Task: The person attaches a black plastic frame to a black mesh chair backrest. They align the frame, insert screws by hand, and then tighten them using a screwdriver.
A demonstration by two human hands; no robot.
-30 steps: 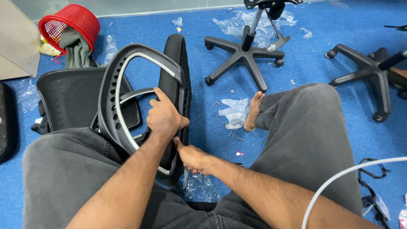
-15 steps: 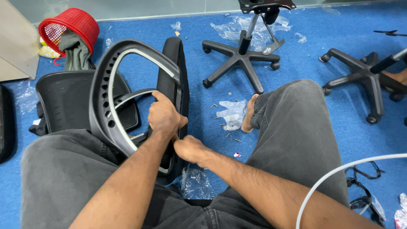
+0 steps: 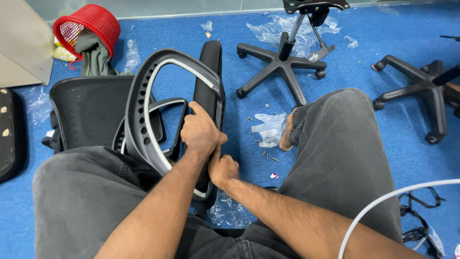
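Chair backrest frame (image 3: 143, 115) stands upright between my knees on the blue floor; my left hand (image 3: 200, 134) clenches its side, right hand (image 3: 223, 169) grasps lower down. Frame unattached; star base (image 3: 282, 62) lies apart.

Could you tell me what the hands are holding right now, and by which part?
The left hand grips the black chair back frame by its right side rail. The right hand presses against the same rail just below; whether it closes around it cannot be told.

Bright, even overhead light, soft shadows, sharp focus, slight wide-angle bending at the edges.
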